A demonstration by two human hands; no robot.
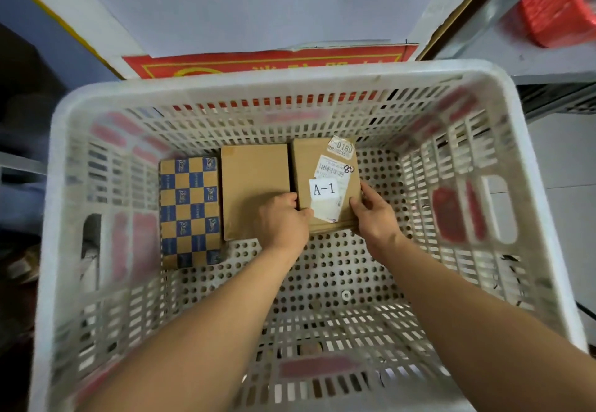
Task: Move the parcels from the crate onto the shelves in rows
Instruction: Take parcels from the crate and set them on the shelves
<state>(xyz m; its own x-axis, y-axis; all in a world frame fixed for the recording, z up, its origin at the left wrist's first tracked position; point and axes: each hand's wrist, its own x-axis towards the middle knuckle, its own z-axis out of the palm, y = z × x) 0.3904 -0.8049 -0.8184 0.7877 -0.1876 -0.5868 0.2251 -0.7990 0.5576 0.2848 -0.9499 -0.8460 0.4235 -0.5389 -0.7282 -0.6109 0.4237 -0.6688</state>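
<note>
A white perforated crate (290, 84) fills the view. Three parcels lie side by side on its floor. At the right is a brown box with an "A-1" sticker and shipping labels (319, 160). A plain brown box (251, 179) is in the middle. A blue-and-tan checkered box (188, 208) is at the left. My left hand (283, 221) grips the near left corner of the A-1 box. My right hand (375, 215) grips its near right edge. The shelves are out of view.
Behind the crate stand a white sign with large dark characters (251, 2) and a red banner (264, 61). A red basket (558, 8) sits at the upper right on a grey surface. The near half of the crate floor is bare.
</note>
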